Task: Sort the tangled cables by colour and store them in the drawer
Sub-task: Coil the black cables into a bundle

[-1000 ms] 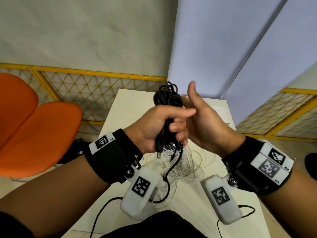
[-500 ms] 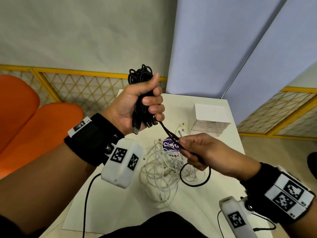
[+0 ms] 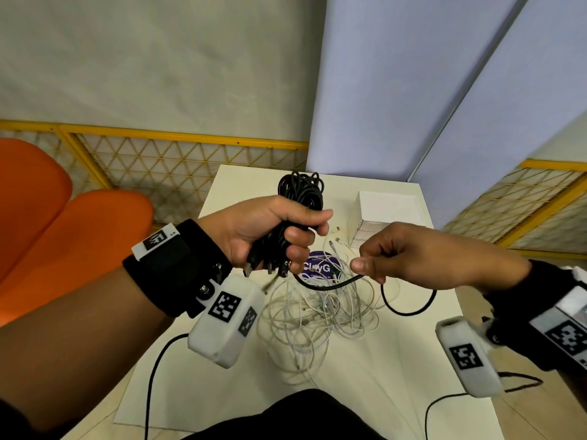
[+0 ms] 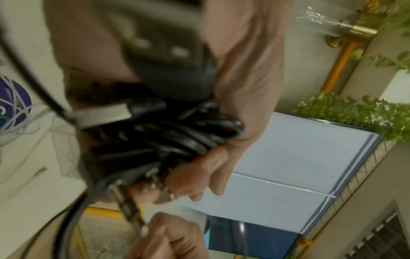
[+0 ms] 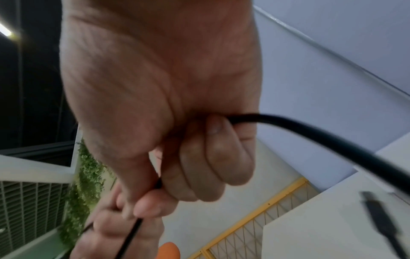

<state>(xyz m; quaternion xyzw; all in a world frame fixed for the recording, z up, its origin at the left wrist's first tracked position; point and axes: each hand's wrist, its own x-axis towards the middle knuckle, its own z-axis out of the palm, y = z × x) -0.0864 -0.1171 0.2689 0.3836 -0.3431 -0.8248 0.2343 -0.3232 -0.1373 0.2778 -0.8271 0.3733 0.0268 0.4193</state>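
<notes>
My left hand (image 3: 279, 231) grips a bundle of black cables (image 3: 300, 193) upright above the white table (image 3: 222, 185); the coils stick out above the fist and several plugs hang below it. The left wrist view shows the black cables (image 4: 177, 138) packed in my curled fingers. One loose black strand (image 3: 330, 284) runs from the bundle to my right hand (image 3: 381, 255), which pinches it and lets a loop (image 3: 409, 308) hang past. In the right wrist view that black strand (image 5: 310, 133) leaves my curled fingers. A tangle of white cables (image 3: 317, 312) lies on the table below both hands.
A small white drawer box (image 3: 386, 214) stands at the table's back right, shut as far as I can see. A round purple sticker (image 3: 319, 268) lies under the white cables. An orange chair (image 3: 79, 236) is to the left, a yellow mesh fence (image 3: 178, 160) behind.
Both hands parted from a joint hold on the bundle. My left hand has come down and to the right with the bundle, and my right hand has drawn one strand out to the right.
</notes>
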